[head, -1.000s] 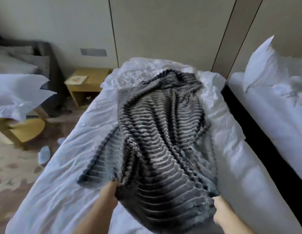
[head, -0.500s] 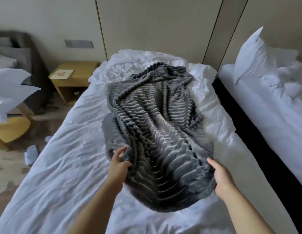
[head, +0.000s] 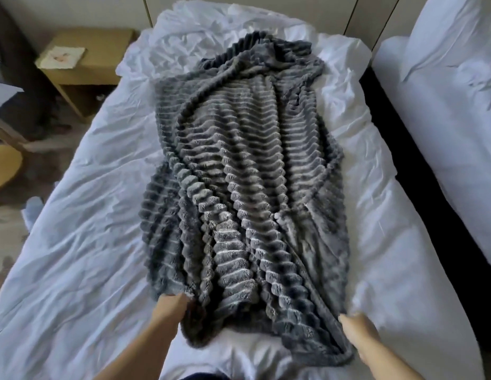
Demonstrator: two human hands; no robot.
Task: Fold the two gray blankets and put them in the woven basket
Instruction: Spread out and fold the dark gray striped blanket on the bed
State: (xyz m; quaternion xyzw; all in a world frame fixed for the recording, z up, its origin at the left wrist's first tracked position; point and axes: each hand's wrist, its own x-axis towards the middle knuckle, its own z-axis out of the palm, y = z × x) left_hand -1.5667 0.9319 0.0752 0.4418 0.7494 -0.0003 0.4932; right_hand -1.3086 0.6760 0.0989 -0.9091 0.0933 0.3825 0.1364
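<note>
Head view: the gray ribbed blanket (head: 244,187) lies lengthwise down the middle of the bed (head: 74,242), rumpled and unfolded. Its near corners are gripped by the left hand (head: 170,307) and right hand (head: 359,335), which have been drawn back to the bed's near end since half a second ago, so the blanket is stretched out ready for folding.

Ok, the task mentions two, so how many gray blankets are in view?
1: the gray blanket lies rumpled lengthwise on the white bed. Another may be hidden beneath it or out of frame.
</note>
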